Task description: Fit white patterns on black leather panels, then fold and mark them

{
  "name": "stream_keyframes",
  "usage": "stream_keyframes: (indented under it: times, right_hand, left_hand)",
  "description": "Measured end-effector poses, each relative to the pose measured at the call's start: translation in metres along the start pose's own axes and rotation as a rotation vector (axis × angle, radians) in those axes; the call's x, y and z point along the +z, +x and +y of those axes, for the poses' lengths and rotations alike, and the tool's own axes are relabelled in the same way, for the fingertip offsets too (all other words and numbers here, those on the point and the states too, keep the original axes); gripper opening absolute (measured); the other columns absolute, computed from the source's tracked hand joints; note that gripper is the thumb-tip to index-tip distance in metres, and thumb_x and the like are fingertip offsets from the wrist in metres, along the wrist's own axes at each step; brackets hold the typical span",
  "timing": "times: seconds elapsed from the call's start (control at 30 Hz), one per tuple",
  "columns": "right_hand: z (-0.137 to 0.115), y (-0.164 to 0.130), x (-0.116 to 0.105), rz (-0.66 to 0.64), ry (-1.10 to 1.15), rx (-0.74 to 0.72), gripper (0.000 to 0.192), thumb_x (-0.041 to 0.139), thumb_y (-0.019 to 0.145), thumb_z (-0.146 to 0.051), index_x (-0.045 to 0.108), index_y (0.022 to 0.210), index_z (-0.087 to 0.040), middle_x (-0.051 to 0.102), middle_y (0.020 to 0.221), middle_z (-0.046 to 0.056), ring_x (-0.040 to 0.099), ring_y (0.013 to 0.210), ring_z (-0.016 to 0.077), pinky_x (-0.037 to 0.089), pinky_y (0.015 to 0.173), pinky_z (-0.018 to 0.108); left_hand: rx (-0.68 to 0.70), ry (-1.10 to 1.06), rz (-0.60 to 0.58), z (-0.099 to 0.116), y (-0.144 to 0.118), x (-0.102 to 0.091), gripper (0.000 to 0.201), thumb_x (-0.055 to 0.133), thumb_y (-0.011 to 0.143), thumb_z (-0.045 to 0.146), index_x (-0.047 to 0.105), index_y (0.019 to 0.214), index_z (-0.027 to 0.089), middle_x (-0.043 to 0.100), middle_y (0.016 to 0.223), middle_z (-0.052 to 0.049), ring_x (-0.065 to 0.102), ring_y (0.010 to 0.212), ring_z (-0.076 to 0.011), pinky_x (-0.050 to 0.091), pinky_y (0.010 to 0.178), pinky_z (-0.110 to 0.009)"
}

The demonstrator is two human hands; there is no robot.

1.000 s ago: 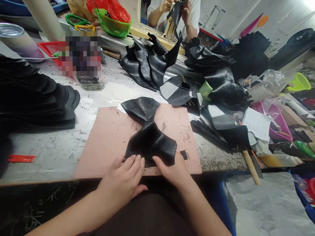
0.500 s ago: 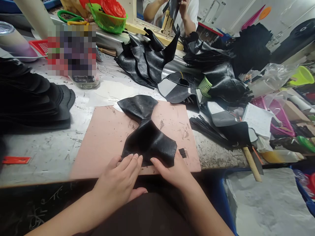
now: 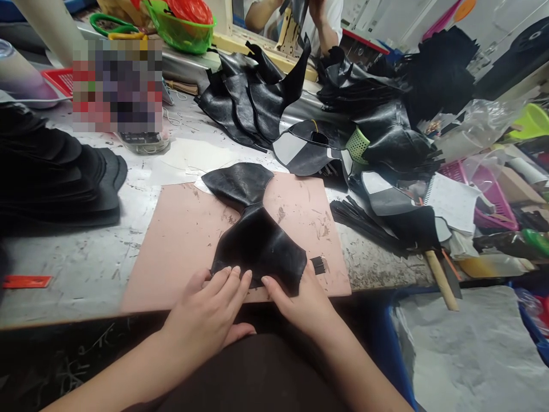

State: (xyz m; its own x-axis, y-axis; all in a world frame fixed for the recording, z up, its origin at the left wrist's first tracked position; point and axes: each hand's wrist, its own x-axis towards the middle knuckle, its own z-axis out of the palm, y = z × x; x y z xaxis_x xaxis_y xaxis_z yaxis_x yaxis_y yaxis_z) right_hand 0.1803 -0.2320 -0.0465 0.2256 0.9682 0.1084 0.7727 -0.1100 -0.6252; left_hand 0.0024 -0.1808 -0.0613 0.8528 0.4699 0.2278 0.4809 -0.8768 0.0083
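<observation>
1. Two bare hands touch the near edge of a black leather-like piece (image 3: 257, 234), which lies on a pink board (image 3: 171, 234) at the front of the bench (image 3: 77, 257).
2. Left hand (image 3: 210, 309): grip not closed; fingers lie flat along the piece's edge, thumb held apart.
3. Right hand (image 3: 300, 292): grip appears closed on the near right corner, thumb in view, fingers mostly hidden.
4. Uneven pressure between the hands could crease or skew that edge.
5. A hard pull towards the body might drag the board over the bench's lip.
6. Sliding the piece right could trap the small black strip (image 3: 318, 265) beneath it.
7. A wooden handle (image 3: 441, 280) overhangs the bench; a wide elbow swing might knock it.
</observation>
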Motion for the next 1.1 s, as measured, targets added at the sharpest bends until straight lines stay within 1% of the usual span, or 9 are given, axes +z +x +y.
stream_keyframes:
  times: [0.1, 0.23, 0.37, 0.43, 0.53, 0.6, 0.7, 0.83, 1.1]
  right_hand:
    - [0.003, 0.000, 0.001, 0.035, 0.137, 0.081, 0.030, 0.060, 0.072, -0.030, 0.059, 0.099, -0.019, 0.063, 0.091, 0.007, 0.060, 0.088, 0.0248, 0.049, 0.076, 0.038]
    - [0.005, 0.005, -0.006, 0.121, 0.246, 0.037, 0.019, 0.055, 0.074, -0.030, 0.063, 0.086, -0.017, 0.058, 0.091, 0.008, 0.058, 0.086, 0.0222, 0.049, 0.078, 0.037]
    - [0.002, 0.010, -0.016, -0.106, 0.378, 0.168, 0.017, 0.059, 0.070, -0.026, 0.062, 0.084, -0.018, 0.064, 0.086, 0.006, 0.061, 0.083, 0.0224, 0.051, 0.075, 0.037]
    - [0.000, 0.007, -0.015, -0.181, 0.555, 0.254, 0.020, 0.060, 0.070, -0.028, 0.060, 0.087, -0.017, 0.067, 0.082, 0.004, 0.063, 0.078, 0.0218, 0.053, 0.070, 0.035]
    - [-0.006, -0.005, -0.005, -0.158, 0.847, 0.355, 0.026, 0.060, 0.072, -0.036, 0.057, 0.089, -0.017, 0.066, 0.072, 0.003, 0.063, 0.061, 0.0184, 0.053, 0.054, 0.031]
    - [-0.010, -0.014, 0.002, -0.119, 0.974, 0.385, 0.029, 0.060, 0.073, -0.039, 0.055, 0.092, -0.017, 0.065, 0.072, 0.003, 0.061, 0.056, 0.0177, 0.053, 0.049, 0.030]
    - [-0.016, -0.025, 0.006, -0.085, 1.017, 0.371, 0.031, 0.062, 0.073, -0.040, 0.055, 0.093, -0.018, 0.066, 0.076, 0.005, 0.064, 0.060, 0.0197, 0.055, 0.051, 0.032]
    - [-0.023, -0.033, 0.006, -0.069, 0.931, 0.323, 0.029, 0.062, 0.073, -0.041, 0.057, 0.091, -0.018, 0.067, 0.074, 0.005, 0.065, 0.060, 0.0209, 0.056, 0.049, 0.031]
    - [-0.029, -0.035, 0.011, -0.027, 0.904, 0.416, 0.031, 0.067, 0.067, -0.040, 0.058, 0.084, -0.017, 0.067, 0.068, 0.004, 0.065, 0.055, 0.0205, 0.053, 0.043, 0.028]
  left_hand:
    - [-0.006, -0.014, -0.044, -0.002, 0.002, 0.001, 0.050, 0.056, 0.074, 0.052, 0.060, 0.111, 0.018, 0.067, 0.104, -0.008, 0.058, 0.090, -0.0235, 0.032, 0.081, -0.037]
    - [-0.038, -0.074, -0.033, -0.007, 0.002, 0.001, 0.053, 0.063, 0.067, 0.053, 0.060, 0.110, 0.023, 0.063, 0.112, -0.007, 0.055, 0.099, -0.0255, 0.034, 0.083, -0.038]
    - [-0.241, -0.222, 0.134, -0.010, -0.010, -0.007, 0.044, 0.057, 0.076, 0.045, 0.059, 0.112, 0.019, 0.054, 0.123, -0.014, 0.046, 0.114, -0.0305, 0.036, 0.089, -0.043]
    - [-0.363, -0.485, 0.158, -0.007, -0.017, -0.011, 0.033, 0.048, 0.082, 0.036, 0.061, 0.106, 0.016, 0.061, 0.112, -0.015, 0.053, 0.105, -0.0265, 0.042, 0.086, -0.039]
    - [-0.602, -1.124, -0.196, 0.001, -0.023, -0.016, 0.031, 0.043, 0.083, 0.038, 0.065, 0.086, 0.017, 0.069, 0.085, -0.009, 0.063, 0.071, -0.0183, 0.050, 0.059, -0.028]
    - [-0.768, -1.476, -0.364, 0.007, -0.021, -0.019, 0.032, 0.048, 0.079, 0.041, 0.065, 0.090, 0.017, 0.070, 0.087, -0.009, 0.065, 0.070, -0.0191, 0.049, 0.051, -0.025]
    - [-0.879, -1.753, -0.101, 0.012, -0.015, -0.024, 0.039, 0.056, 0.072, 0.038, 0.062, 0.104, 0.015, 0.068, 0.100, -0.011, 0.063, 0.091, -0.0250, 0.052, 0.070, -0.034]
    - [-1.008, -1.943, 0.230, 0.015, -0.008, -0.033, 0.033, 0.061, 0.069, 0.033, 0.066, 0.093, 0.011, 0.070, 0.089, -0.012, 0.063, 0.089, -0.0278, 0.050, 0.079, -0.041]
    - [-1.178, -1.824, 0.326, 0.018, -0.001, -0.030, 0.035, 0.070, 0.065, 0.034, 0.065, 0.092, 0.012, 0.071, 0.077, -0.005, 0.066, 0.078, -0.0244, 0.053, 0.073, -0.037]
